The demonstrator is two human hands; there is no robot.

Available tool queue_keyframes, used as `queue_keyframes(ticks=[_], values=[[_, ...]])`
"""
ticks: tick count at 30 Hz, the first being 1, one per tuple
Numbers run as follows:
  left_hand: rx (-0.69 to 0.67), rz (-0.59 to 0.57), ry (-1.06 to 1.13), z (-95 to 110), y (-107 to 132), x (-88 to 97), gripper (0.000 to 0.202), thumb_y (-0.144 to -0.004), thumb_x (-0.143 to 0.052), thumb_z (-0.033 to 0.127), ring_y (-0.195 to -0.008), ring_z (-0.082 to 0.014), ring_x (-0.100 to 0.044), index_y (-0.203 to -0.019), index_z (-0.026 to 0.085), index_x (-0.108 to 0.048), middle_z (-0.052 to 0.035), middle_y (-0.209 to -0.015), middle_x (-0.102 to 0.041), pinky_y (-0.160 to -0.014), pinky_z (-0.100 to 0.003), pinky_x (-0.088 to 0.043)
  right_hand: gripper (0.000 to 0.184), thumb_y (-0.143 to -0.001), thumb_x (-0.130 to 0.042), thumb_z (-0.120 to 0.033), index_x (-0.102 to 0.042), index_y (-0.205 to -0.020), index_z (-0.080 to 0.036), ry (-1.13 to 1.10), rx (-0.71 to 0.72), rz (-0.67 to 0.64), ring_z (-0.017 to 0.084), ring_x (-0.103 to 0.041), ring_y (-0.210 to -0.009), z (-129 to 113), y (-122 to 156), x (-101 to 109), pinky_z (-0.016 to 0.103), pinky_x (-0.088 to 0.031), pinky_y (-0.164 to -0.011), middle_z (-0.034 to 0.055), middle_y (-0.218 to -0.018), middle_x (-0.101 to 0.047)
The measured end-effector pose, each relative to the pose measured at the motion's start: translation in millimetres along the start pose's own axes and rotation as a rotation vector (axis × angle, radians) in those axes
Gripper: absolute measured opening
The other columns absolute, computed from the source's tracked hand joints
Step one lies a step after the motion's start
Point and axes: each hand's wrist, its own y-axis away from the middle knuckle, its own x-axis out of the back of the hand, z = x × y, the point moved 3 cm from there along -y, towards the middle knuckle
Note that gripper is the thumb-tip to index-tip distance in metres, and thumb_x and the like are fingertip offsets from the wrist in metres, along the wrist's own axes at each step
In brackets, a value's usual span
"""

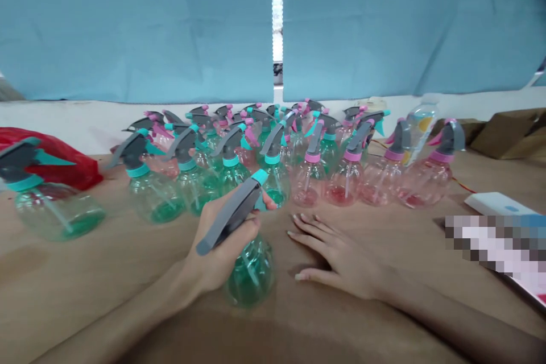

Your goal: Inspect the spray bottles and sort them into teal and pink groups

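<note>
My left hand [222, 244] is wrapped round the neck of a green spray bottle [251, 273] that stands on the brown table [85, 273]. Its grey trigger head [232, 210] sticks out over my knuckles, and one finger reaches the teal nozzle end. My right hand [336, 256] lies flat on the table just right of the bottle, fingers stretched out, holding nothing. Behind both hands stand several more spray bottles, green ones [153, 193] on the left and pink ones [345, 182] on the right.
A lone green spray bottle [51, 210] stands at the far left in front of a red plastic bag [63, 153]. A white box [495, 203] and printed papers lie at the right. Cardboard pieces [507, 131] sit at the back right. Blue curtains hang behind the table.
</note>
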Motion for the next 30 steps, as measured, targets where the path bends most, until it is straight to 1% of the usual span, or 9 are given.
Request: queue_keyframes(ticks=[2, 4, 7, 10, 12, 14, 22, 26, 30], values=[[0.026, -0.040, 0.033, 1.7, -1.0, 0.2, 0.013, -0.074, -0.049, 0.028, -0.048, -0.0147, -0.048, -0.082, 0.023, -0.058, 0.0037, -0.058, -0.053, -0.049, -0.027, -0.039, 0.072, -0.083, -0.044, -0.065, -0.036, -0.140, -0.023, 0.008, -0.002, -0.009, 0.026, -0.020, -0.138, 0.1, 0.0, 0.0, 0.049, -0.018, -0.112, 0.0067, -0.149, -0.026], [0.041, -0.046, 0.057, 3.0, -1.5, 1.1, 0.010, -0.072, -0.050, 0.028, -0.052, -0.0144, -0.048, -0.077, 0.023, -0.055, 0.0023, -0.065, -0.055, -0.050, -0.027, -0.037, 0.071, -0.083, -0.043, -0.064, -0.036, -0.140, -0.023, 0.013, -0.004, -0.009, 0.026, -0.020, -0.138, -0.1, 0.3, 0.2, 0.049, -0.018, -0.112, 0.0070, -0.149, -0.026], [0.044, -0.052, 0.065, 1.4, -1.0, 1.1, 0.008, -0.071, -0.050, 0.028, -0.051, -0.0136, -0.043, -0.076, 0.023, -0.054, 0.0038, -0.061, -0.050, -0.050, -0.027, -0.034, 0.068, -0.084, -0.045, -0.062, -0.037, -0.140, -0.024, -0.007, 0.000, 0.011, 0.026, -0.021, -0.138, -0.5, 1.0, 1.2, 0.048, -0.017, -0.112, 0.0069, -0.149, -0.027], [0.046, -0.069, 0.072, -4.7, 0.7, -1.3, 0.014, -0.077, -0.050, 0.028, -0.051, -0.0130, -0.041, -0.090, 0.027, -0.056, 0.0052, -0.062, -0.046, -0.051, -0.027, -0.033, 0.066, -0.085, -0.046, -0.060, -0.038, -0.139, -0.024, -0.029, 0.000, 0.020, 0.026, -0.021, -0.138, -0.2, 1.0, 2.0, 0.048, -0.018, -0.112, 0.0059, -0.149, -0.028], [0.064, -0.052, 0.072, -9.6, 2.1, -2.8, 0.022, -0.083, -0.049, 0.029, -0.051, -0.0131, -0.039, -0.104, 0.031, -0.055, 0.0059, -0.062, -0.044, -0.052, -0.027, -0.033, 0.063, -0.086, -0.046, -0.059, -0.039, -0.139, -0.026, -0.040, -0.007, 0.012, 0.026, -0.021, -0.138, 0.4, 0.7, 2.6, 0.048, -0.018, -0.112, 0.0042, -0.149, -0.027], [0.074, -0.030, 0.065, -12.5, 3.3, -3.8, 0.027, -0.085, -0.049, 0.031, -0.050, -0.0134, -0.038, -0.112, 0.034, -0.053, 0.0061, -0.062, -0.043, -0.052, -0.027, -0.033, 0.061, -0.087, -0.043, -0.058, -0.039, -0.138, -0.027, -0.046, -0.017, -0.007, 0.025, -0.021, -0.138, 0.7, 0.3, 3.2, 0.048, -0.018, -0.112, 0.0026, -0.150, -0.026], [0.062, -0.019, 0.059, -14.2, 5.0, -4.1, 0.030, -0.086, -0.051, 0.033, -0.046, -0.0141, -0.034, -0.116, 0.035, -0.053, 0.0060, -0.056, -0.036, -0.049, -0.028, -0.032, 0.059, -0.088, -0.043, -0.058, -0.039, -0.138, -0.028, -0.038, -0.019, -0.009, 0.024, -0.021, -0.138, 1.7, -0.5, 3.1, 0.049, -0.018, -0.112, 0.0015, -0.149, -0.026], [0.075, -0.013, 0.045, -17.9, 5.6, -3.8, 0.031, -0.087, -0.051, 0.036, -0.049, -0.0146, -0.036, -0.117, 0.035, -0.052, 0.0052, -0.057, -0.036, -0.050, -0.027, -0.033, 0.060, -0.087, -0.042, -0.058, -0.038, -0.138, -0.027, -0.038, -0.021, -0.024, 0.025, -0.020, -0.138, 1.9, -0.9, 3.1, 0.048, -0.017, -0.113, 0.0018, -0.149, -0.026], [0.072, -0.029, 0.058, -16.2, 4.0, -4.6, 0.030, -0.087, -0.050, 0.036, -0.048, -0.0141, -0.034, -0.117, 0.035, -0.052, 0.0053, -0.058, -0.036, -0.050, -0.028, -0.032, 0.060, -0.088, -0.041, -0.059, -0.040, -0.138, -0.025, -0.026, -0.027, -0.024, 0.024, -0.021, -0.138, 0.7, -0.9, 4.3, 0.048, -0.018, -0.113, 0.0025, -0.149, -0.026]])
